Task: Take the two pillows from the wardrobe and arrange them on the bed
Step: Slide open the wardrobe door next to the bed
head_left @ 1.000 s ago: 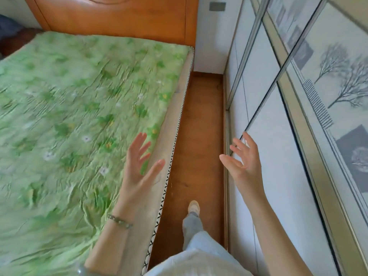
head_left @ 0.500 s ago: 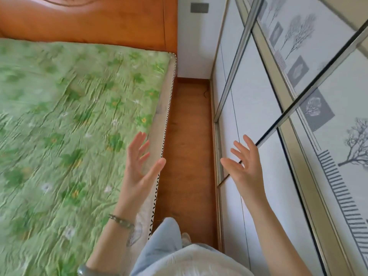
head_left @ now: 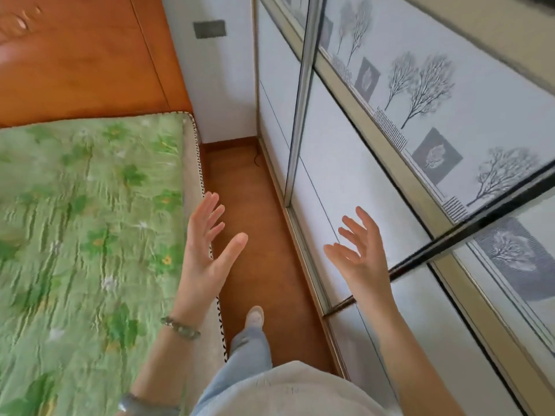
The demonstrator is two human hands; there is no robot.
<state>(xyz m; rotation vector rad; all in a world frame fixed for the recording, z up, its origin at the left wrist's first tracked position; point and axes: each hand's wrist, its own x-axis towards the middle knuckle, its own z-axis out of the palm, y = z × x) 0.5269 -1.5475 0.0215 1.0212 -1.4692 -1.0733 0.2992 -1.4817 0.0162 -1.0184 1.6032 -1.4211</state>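
Note:
The bed (head_left: 84, 235) lies on the left under a green flowered cover, with a wooden headboard (head_left: 84, 55) behind it. On the right stands the wardrobe (head_left: 375, 151), its white sliding doors with grey tree prints shut. No pillow is in view. My left hand (head_left: 207, 250) is raised over the bed's right edge, fingers spread, holding nothing. My right hand (head_left: 360, 253) is up in front of the lower wardrobe door, fingers apart and empty; I cannot tell whether it touches the door.
A narrow strip of wooden floor (head_left: 255, 235) runs between bed and wardrobe to a white wall (head_left: 216, 85) with a grey switch plate (head_left: 209, 29). My leg and shoe (head_left: 254, 316) stand in this strip.
The view has swung right and forward along the aisle, so more of the wardrobe doors shows and less of the bed. Both hands stay raised and empty.

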